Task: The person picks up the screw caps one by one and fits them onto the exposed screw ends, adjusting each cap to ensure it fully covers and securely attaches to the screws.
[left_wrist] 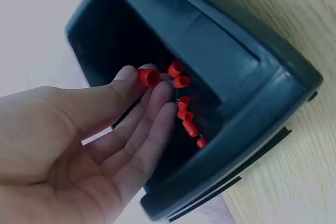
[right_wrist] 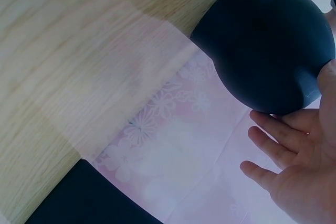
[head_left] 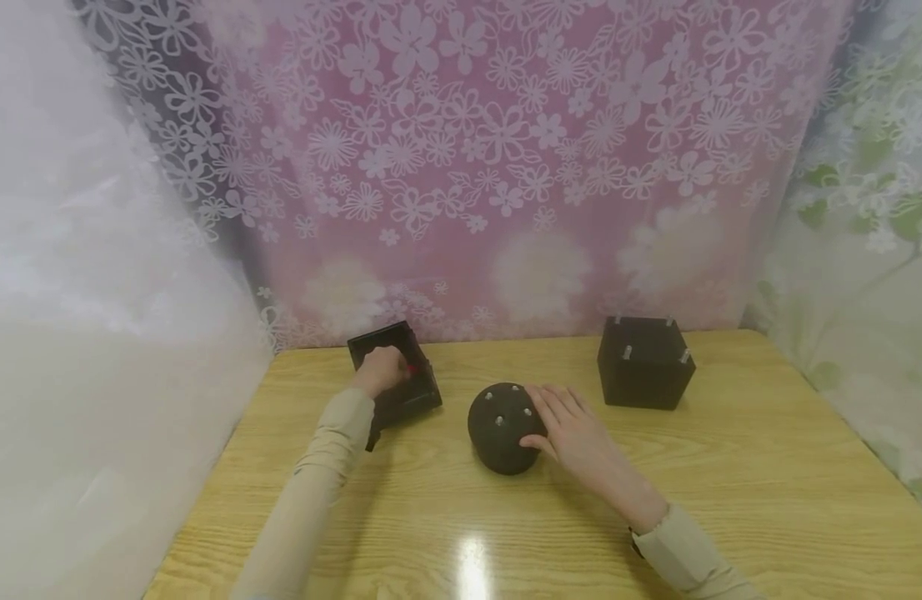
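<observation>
At the left, my left hand (head_left: 382,371) reaches into a black bin (head_left: 423,392). In the left wrist view its thumb and index finger pinch a small red hollow cap (left_wrist: 149,77), open end showing. More red caps (left_wrist: 190,127) lie inside the bin below the fingertips. My right hand (head_left: 577,437) rests against the right side of a black rounded block (head_left: 498,450) in the middle of the table, thumb and fingers spread along its upper edge. Several small clear pegs (head_left: 499,421) stick up from the block's top.
A black box-shaped block (head_left: 644,375) with clear pegs at its top corners stands at the back right of the wooden table (head_left: 581,542). A pink flowered curtain (head_left: 468,167) hangs along the table's back edge, and pale sheets hang at both sides.
</observation>
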Demonstrator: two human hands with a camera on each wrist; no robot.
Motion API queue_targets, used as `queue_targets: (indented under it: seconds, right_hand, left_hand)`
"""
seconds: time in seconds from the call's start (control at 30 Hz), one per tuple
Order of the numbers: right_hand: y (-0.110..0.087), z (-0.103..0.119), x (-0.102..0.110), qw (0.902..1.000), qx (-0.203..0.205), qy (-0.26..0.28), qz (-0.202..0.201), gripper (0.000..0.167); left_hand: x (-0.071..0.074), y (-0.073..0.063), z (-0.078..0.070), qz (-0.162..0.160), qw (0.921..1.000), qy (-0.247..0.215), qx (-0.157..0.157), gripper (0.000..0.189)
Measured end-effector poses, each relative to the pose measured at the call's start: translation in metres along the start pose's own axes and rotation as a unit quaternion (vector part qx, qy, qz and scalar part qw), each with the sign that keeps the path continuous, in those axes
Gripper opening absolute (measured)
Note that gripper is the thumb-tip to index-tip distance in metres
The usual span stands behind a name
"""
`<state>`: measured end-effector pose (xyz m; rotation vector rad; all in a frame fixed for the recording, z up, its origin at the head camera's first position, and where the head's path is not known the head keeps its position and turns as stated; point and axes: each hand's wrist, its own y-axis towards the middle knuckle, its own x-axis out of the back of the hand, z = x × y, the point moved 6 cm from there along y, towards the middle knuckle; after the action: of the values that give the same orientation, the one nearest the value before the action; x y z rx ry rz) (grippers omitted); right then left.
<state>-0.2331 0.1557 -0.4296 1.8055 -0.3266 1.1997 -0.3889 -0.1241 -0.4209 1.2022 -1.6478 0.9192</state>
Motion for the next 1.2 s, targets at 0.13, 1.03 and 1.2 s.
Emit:
queue_targets:
  seconds: [0.13, 1.03, 1.2]
  right_hand:
    - [0.000, 0.000, 0.000, 1.0000, -0.003, 0.008, 0.005, 0.087]
    - [0.000, 0.001, 0.002, 1.0000, -0.001, 0.000, 0.001, 0.087]
    - [0.001, 0.001, 0.003, 1.0000, 0.001, -0.006, 0.005, 0.087]
  left_hand:
    - [0.004, -0.007, -0.001, 0.003, 0.9999, -0.009, -0.007, 0.015]
    - [-0.002, -0.051, -0.016, 0.025, 0.9799, -0.192, -0.048, 0.020]
    - [-0.007, -0.057, -0.023, 0.017, 0.9708, -0.231, -0.061, 0.020]
